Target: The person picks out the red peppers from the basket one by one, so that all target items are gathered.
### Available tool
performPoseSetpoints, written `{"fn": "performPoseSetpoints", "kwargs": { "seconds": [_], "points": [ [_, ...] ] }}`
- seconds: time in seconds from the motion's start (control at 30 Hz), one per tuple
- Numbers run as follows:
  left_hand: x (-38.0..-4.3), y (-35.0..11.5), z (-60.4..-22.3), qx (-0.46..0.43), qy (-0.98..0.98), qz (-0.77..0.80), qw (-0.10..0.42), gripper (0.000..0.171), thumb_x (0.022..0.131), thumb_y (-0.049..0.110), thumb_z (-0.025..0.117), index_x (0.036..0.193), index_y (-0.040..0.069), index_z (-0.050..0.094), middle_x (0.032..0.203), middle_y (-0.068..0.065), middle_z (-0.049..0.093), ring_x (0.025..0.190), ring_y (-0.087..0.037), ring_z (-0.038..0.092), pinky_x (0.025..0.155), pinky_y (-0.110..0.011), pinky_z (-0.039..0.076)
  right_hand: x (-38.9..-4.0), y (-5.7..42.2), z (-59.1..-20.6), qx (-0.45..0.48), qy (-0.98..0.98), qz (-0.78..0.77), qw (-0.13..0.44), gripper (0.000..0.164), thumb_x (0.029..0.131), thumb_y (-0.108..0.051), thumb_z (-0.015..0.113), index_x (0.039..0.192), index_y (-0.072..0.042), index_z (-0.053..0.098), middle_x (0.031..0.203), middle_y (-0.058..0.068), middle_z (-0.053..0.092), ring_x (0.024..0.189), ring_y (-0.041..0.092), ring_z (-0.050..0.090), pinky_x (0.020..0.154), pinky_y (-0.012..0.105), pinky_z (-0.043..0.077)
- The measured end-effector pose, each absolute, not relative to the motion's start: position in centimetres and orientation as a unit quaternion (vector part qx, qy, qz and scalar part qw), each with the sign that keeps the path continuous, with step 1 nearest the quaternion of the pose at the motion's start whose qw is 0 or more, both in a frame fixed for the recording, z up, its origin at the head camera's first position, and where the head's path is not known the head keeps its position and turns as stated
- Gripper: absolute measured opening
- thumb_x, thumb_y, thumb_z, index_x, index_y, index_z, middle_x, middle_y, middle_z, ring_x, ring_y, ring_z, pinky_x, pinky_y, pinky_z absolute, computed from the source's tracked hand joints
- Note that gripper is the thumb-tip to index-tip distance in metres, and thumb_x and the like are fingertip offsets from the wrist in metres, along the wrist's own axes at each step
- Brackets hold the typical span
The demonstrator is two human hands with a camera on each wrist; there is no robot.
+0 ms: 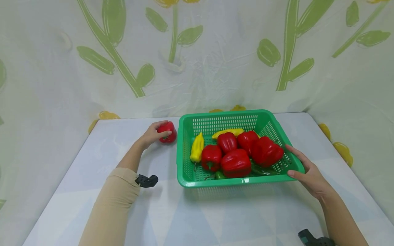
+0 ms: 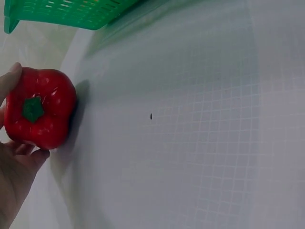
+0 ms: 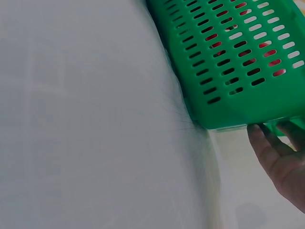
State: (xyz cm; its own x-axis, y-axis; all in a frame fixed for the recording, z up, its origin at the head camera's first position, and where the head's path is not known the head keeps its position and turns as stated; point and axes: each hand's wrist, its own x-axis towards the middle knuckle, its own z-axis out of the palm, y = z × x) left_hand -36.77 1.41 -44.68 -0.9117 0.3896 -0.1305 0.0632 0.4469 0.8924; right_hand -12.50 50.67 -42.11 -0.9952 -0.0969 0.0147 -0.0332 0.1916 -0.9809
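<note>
At the back of the table, left of the basket, my left hand (image 1: 155,133) holds a red bell pepper (image 1: 168,132) between thumb and fingers. The left wrist view shows the green stem of that bell pepper (image 2: 47,107) facing the camera. My right hand (image 1: 311,176) grips the right end of the green plastic basket (image 1: 234,183), its thumb at the rim. In the right wrist view its fingertips meet the basket's (image 3: 228,107) edge. Inside lie several red peppers (image 1: 236,163), a yellow pepper (image 1: 197,147), a long yellow vegetable (image 1: 227,132) and partly hidden green ones (image 1: 263,170).
The white table (image 1: 166,205) has a pale triangle pattern. A light curtain (image 1: 215,78) with green leaf prints hangs right behind it and along both sides. Dark straps with small devices sit on the left wrist (image 1: 147,181) and right wrist (image 1: 314,239).
</note>
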Motion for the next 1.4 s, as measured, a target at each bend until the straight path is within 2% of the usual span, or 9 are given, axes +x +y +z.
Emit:
{"fn": "performPoseSetpoints", "kwargs": {
  "seconds": [0.23,0.47,0.77,0.93,1.13,1.4],
  "points": [
    [-36.7,0.9,-44.0,0.140,0.841,0.500,0.152,0.074,0.087,0.026,0.065,0.149,0.012,0.028,0.151,-0.017,0.026,0.139,-0.036,0.021,0.103,-0.056,0.037,-12.6,50.8,-42.2,-0.044,0.773,-0.632,0.023,0.072,0.090,0.000,0.054,0.150,-0.026,0.025,0.141,-0.012,0.026,0.116,-0.002,0.038,0.083,0.014,0.049],
    [-36.5,0.5,-43.1,0.158,0.850,0.484,0.139,0.074,0.087,0.027,0.063,0.150,0.012,0.026,0.152,-0.018,0.021,0.140,-0.036,0.020,0.109,-0.056,0.028,-12.6,50.8,-42.3,-0.046,0.769,-0.637,0.022,0.071,0.090,0.000,0.054,0.150,-0.025,0.025,0.141,-0.012,0.026,0.116,-0.002,0.037,0.083,0.014,0.049],
    [-34.1,1.4,-39.1,0.189,0.840,0.488,0.145,0.074,0.088,0.022,0.061,0.149,0.004,0.023,0.152,-0.023,0.019,0.141,-0.040,0.016,0.113,-0.053,0.021,-12.5,50.8,-42.2,-0.042,0.770,-0.636,0.026,0.071,0.090,-0.001,0.054,0.150,-0.026,0.025,0.141,-0.012,0.025,0.116,-0.001,0.037,0.083,0.015,0.049],
    [-35.2,1.2,-39.9,0.208,0.833,0.492,0.142,0.077,0.086,0.021,0.065,0.150,0.012,0.024,0.152,-0.017,0.020,0.140,-0.038,0.018,0.108,-0.054,0.031,-12.5,50.7,-42.2,-0.037,0.775,-0.630,0.029,0.071,0.091,-0.002,0.054,0.150,-0.026,0.025,0.142,-0.011,0.024,0.116,0.000,0.035,0.083,0.015,0.049],
    [-34.8,2.0,-39.0,0.240,0.835,0.472,0.149,0.081,0.084,0.028,0.070,0.150,0.020,0.024,0.152,-0.012,0.020,0.139,-0.036,0.024,0.100,-0.054,0.041,-12.5,50.7,-42.1,-0.028,0.782,-0.621,0.030,0.071,0.091,-0.003,0.055,0.150,-0.027,0.025,0.143,-0.010,0.023,0.116,0.000,0.034,0.083,0.014,0.048],
    [-34.1,4.2,-38.1,0.271,0.832,0.464,0.139,0.079,0.082,0.027,0.070,0.149,0.021,0.029,0.151,-0.011,0.025,0.136,-0.033,0.032,0.099,-0.051,0.044,-12.4,50.7,-41.9,-0.020,0.783,-0.621,0.033,0.071,0.091,-0.005,0.056,0.150,-0.028,0.025,0.143,-0.008,0.022,0.116,0.001,0.034,0.083,0.015,0.049]
  ]
}}
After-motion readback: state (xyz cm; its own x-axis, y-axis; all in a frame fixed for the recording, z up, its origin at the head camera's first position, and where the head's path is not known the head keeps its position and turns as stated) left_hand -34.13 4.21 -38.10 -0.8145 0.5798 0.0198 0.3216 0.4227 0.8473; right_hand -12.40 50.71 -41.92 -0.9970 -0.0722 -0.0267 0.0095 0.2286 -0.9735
